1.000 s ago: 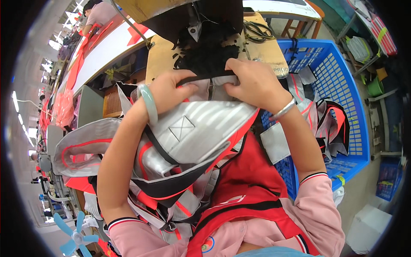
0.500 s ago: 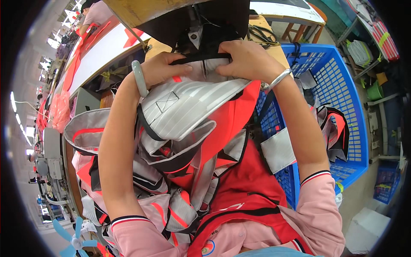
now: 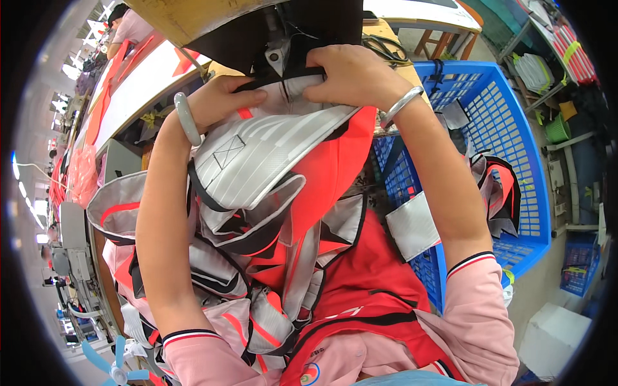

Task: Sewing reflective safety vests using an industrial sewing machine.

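Note:
A light-grey striped fabric piece (image 3: 248, 143) with black edging and a red part hangs between my hands. My left hand (image 3: 222, 101) pinches its black-bound upper edge on the left, thumb on the grey face and fingers behind. On the right, my right hand (image 3: 357, 76) grips that edge in the same way. A metal machine part (image 3: 275, 59), apparently a presser foot, sits just beyond the edge, under a dark machine head (image 3: 309, 32). Whether the fabric lies beneath the foot cannot be made out. Below, more grey, red and black sewn pieces (image 3: 267, 315) heap over my lap.
A blue plastic basket (image 3: 544, 193) with similar pieces stands at my right. Dark cables (image 3: 389, 51) lie on the wooden tabletop beside the machine. At the far left a person (image 3: 132, 31) is by a white table (image 3: 154, 72) with red strips. A blue fan (image 3: 117, 370) is lower left.
The whole view has shifted slightly. Both hands have brought the fabric's black edge a little nearer the machine's metal foot, keeping their hold.

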Tool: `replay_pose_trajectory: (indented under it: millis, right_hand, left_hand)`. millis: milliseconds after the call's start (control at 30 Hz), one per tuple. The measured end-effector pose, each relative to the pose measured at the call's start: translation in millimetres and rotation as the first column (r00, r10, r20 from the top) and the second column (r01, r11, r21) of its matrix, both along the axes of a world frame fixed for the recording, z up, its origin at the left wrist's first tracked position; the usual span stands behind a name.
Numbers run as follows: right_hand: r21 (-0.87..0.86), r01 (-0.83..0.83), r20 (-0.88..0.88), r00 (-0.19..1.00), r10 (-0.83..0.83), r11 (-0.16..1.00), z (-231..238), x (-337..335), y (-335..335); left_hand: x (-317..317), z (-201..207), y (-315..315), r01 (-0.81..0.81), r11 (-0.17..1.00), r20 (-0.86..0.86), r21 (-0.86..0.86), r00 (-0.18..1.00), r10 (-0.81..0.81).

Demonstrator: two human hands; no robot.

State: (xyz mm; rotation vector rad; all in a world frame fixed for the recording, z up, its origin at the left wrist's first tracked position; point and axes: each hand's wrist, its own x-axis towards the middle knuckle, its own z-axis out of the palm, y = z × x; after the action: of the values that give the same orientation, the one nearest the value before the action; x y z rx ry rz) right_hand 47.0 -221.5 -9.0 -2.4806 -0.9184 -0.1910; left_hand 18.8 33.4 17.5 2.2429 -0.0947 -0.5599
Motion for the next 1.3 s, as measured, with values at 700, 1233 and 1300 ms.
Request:
replay_pose_trajectory:
  millis: [700, 1233, 1300]
  right_hand:
    - [0.077, 0.028, 0.034, 0.999, -0.031, 0.997, -4, 2, -1]
    - [-0.031, -0.331, 0.239, 0.914, 0.329, 0.943, -26, -182, 27]
    - [-0.167, -0.232, 0.249, 0.93, 0.269, 0.958, -33, -195, 33]
  left_hand:
    - [-5, -3, -13, -0.198, 0.976, 0.013, -0.091, 0.98, 0.2]
    - [-58, -16, -84, 0.417, 0.909, -0.351, 0.003, 0.851, -0.389]
    - [-67, -15, -100, 0.566, 0.808, -0.178, 0.164, 0.822, -0.541]
